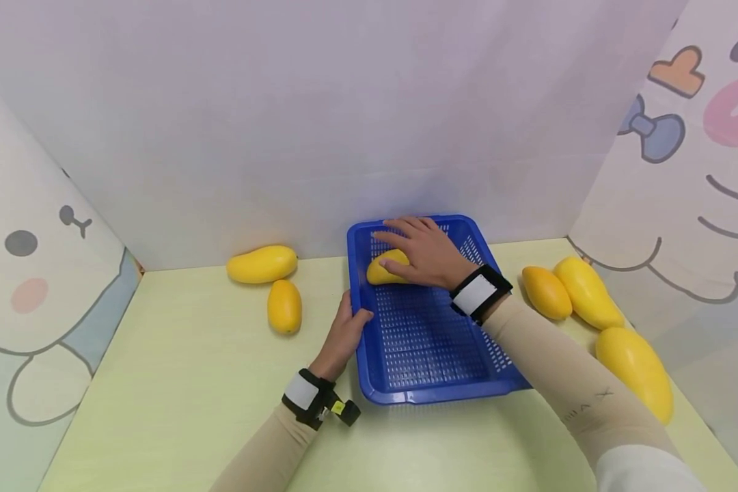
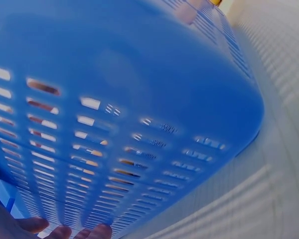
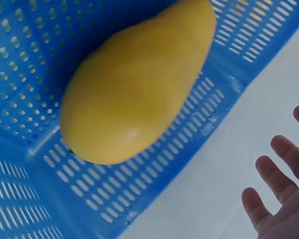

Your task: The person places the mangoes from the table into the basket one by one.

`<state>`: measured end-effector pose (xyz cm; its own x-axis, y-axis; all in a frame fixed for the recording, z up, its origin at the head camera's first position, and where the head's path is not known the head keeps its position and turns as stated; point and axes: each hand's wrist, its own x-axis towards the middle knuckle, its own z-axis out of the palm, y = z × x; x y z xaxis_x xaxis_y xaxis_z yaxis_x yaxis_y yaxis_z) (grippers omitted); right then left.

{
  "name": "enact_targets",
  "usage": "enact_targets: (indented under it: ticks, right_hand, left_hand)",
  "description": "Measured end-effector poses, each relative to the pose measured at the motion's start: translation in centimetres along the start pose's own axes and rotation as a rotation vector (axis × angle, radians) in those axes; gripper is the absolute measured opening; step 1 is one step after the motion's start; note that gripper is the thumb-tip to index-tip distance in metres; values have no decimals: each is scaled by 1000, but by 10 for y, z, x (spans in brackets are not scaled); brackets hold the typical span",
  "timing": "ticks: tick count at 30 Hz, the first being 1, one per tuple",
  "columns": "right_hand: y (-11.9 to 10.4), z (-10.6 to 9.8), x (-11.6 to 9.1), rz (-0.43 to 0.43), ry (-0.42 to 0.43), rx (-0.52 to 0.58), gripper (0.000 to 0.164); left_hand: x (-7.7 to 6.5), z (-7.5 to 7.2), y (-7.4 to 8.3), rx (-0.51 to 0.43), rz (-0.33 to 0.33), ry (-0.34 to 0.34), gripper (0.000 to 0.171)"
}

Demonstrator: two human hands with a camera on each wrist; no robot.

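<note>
Here, right fingers (image 1: 395,238) outstretched near mango (image 1: 379,272)

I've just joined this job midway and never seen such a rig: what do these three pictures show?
There is no robot here: a person works with bare hands. The widest picture comes from a head-worn camera looking down; the others come from a camera on each wrist. The left hand holds the side of a blue basket. The right hand is over the basket, fingers spread, not gripping the yellow fruit inside. On the table lie two fruits to the left and three to the right.
</note>
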<state>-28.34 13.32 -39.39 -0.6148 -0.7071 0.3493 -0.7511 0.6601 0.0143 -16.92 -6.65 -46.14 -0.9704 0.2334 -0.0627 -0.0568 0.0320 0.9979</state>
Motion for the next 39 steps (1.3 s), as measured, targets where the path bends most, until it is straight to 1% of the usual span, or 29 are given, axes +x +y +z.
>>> enact_targets:
  ticks: [7,12,15,20,24,29,32,35,39]
  right_hand:
    - [-8,-17,-4,-36,62,-11,59]
    - [-14,-28,-8,-40,87,-33,59]
    - [-18,-36,-11,-41,105,-44,59]
    - [-20,-54,-17,-41,132,-46,59]
    - [-17,-73,-24,-16,176,-50,59]
    - [-7,-96,-35,22,251,-68,59]
    - [0,-108,-42,43,277,-77,58]
    - [5,-115,-51,69,287,-86,58]
    - [8,-120,-61,93,297,-98,58]
  left_hand:
    - [-1,0,0,-11,8,-2,57]
    - [1,0,-1,-4,18,1,58]
    - [2,0,-1,5,11,3,58]
    - [3,1,1,12,2,4,59]
    - [4,2,2,4,-1,6,58]
    - [6,3,0,-7,-1,11,58]
    - [6,3,1,-8,13,18,58]
    - [7,3,0,-3,15,22,58]
    - [8,2,-2,-2,4,20,57]
